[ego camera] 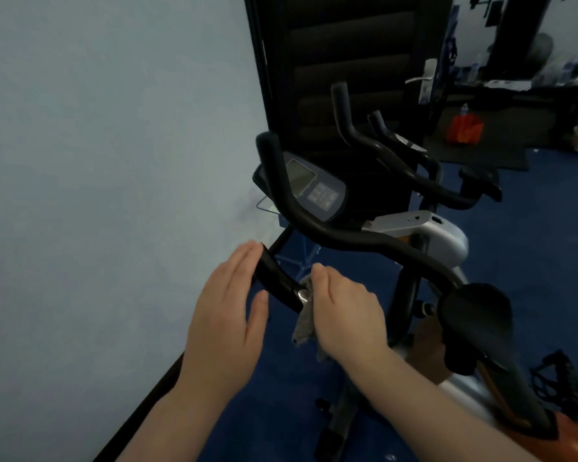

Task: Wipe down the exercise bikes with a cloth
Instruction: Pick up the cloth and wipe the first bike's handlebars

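The nearest exercise bike has curved black handlebars, a console with a screen and a black saddle. My right hand is shut on a grey cloth, pressing it against the near handlebar grip by its metal sensor. My left hand lies with its fingers flat and together against the left side of that grip's end, holding nothing. Part of the cloth hangs down below my right hand.
A pale wall runs along the left, close to the bike. A second bike's handlebars stand behind, before a dark door with a metal handle. Blue carpet covers the floor; a black pedal sits at lower right.
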A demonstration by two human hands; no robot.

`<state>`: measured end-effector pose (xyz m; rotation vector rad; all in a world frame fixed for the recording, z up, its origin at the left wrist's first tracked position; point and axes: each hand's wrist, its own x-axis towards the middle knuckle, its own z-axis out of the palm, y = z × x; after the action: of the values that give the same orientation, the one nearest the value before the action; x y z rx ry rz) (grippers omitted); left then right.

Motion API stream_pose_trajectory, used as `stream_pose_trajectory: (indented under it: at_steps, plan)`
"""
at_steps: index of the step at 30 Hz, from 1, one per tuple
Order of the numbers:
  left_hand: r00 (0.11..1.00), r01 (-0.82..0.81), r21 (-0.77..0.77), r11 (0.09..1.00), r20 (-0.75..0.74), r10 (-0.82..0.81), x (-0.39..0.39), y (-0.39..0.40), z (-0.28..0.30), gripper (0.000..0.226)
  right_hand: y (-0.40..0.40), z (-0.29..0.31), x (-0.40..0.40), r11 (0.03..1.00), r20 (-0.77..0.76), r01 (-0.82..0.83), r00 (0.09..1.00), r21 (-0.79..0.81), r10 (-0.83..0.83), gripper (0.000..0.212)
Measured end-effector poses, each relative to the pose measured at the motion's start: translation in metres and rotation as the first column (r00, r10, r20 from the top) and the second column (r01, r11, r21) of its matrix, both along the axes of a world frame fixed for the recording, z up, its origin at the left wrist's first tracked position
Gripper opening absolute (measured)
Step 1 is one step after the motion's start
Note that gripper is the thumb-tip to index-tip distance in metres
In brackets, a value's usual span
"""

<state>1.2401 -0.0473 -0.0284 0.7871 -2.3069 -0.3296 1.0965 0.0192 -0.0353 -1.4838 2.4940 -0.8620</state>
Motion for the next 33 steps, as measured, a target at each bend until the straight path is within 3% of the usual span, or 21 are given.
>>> stream_pose_trajectory:
  at_steps: [2,4,9,12,13,16,18,22,25,29,33]
  plan:
    - [0.997,0.023,0.081,0.996,-0.07,-0.017,0.002,0.0,0.001,0.051,-0.018,0.005,0.009,0.994,-0.189,-0.108,0.976,0.018,0.109,0.025]
    - [0.987,0.044,0.18,0.983,-0.157,-0.015,0.003,-0.001,0.003,0.05,-0.036,0.012,0.013,0.991,-0.222,-0.132,0.966,0.014,0.132,0.022]
    - [0.968,0.072,0.257,0.964,-0.252,-0.005,0.003,-0.005,0.004,0.047,-0.058,0.012,0.016,0.992,-0.13,-0.109,0.986,-0.063,0.1,0.043]
    - [0.971,0.089,0.26,0.962,-0.238,-0.026,0.004,-0.006,0.005,0.047,-0.06,0.015,0.018,0.984,-0.076,-0.086,0.994,-0.159,0.075,0.039]
    - [0.971,0.093,0.26,0.961,-0.235,-0.031,0.005,-0.007,0.004,0.047,-0.061,0.017,0.018,0.98,-0.038,-0.075,0.997,-0.185,0.069,0.034]
    - [0.971,0.07,0.25,0.966,-0.239,-0.009,0.009,-0.009,0.004,0.046,-0.064,0.02,0.019,0.952,0.264,-0.044,0.956,-0.303,0.128,0.044]
    - [0.967,0.066,0.247,0.967,-0.254,-0.001,0.01,-0.01,0.004,0.045,-0.063,0.022,0.018,0.913,0.271,-0.101,0.937,-0.395,0.221,0.039]
    - [0.956,0.067,0.227,0.972,-0.295,0.003,0.009,-0.009,0.001,0.043,-0.061,0.028,0.01,0.81,0.039,-0.312,0.924,-0.497,0.38,0.023]
    - [0.928,0.016,0.223,0.975,-0.367,0.069,0.009,-0.007,-0.003,0.038,-0.059,0.027,0.009,0.751,-0.194,-0.45,0.891,-0.482,0.41,0.021]
    - [0.895,-0.003,0.254,0.967,-0.431,0.116,0.011,-0.004,-0.011,0.031,-0.055,0.014,0.014,0.74,-0.472,-0.489,0.842,-0.462,0.262,0.023]
    - [0.902,0.02,0.267,0.963,-0.42,0.098,0.013,-0.005,-0.011,0.03,-0.048,0.0,0.025,0.782,-0.494,-0.415,0.855,-0.465,0.159,0.034]
